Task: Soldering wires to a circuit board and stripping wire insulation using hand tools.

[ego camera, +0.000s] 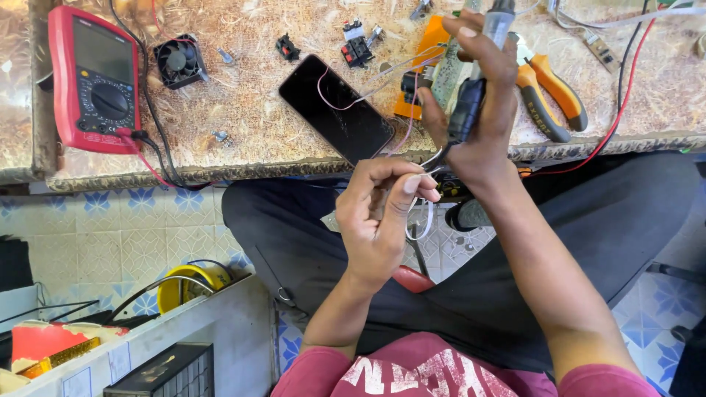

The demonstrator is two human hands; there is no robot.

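My left hand point(382, 213) pinches a thin white wire point(423, 220) between thumb and fingers, just below the bench edge. My right hand point(478, 110) grips a pen-shaped soldering iron point(478, 73) with a dark handle and clear upper end, its tip pointing down toward the wire at my left fingertips. Behind my hands on the bench lies a black smartphone point(337, 108) with thin pink and white wires running over it. A small circuit board on an orange pad point(430, 44) sits partly hidden behind my right hand.
A red multimeter point(94, 79) with leads lies at the bench's left, a small black fan point(179, 61) beside it. Orange-handled pliers point(548, 92) rest at the right, near red and black cables point(625, 95). Small connectors point(357, 44) are scattered. A yellow tape roll point(191, 283) sits lower left.
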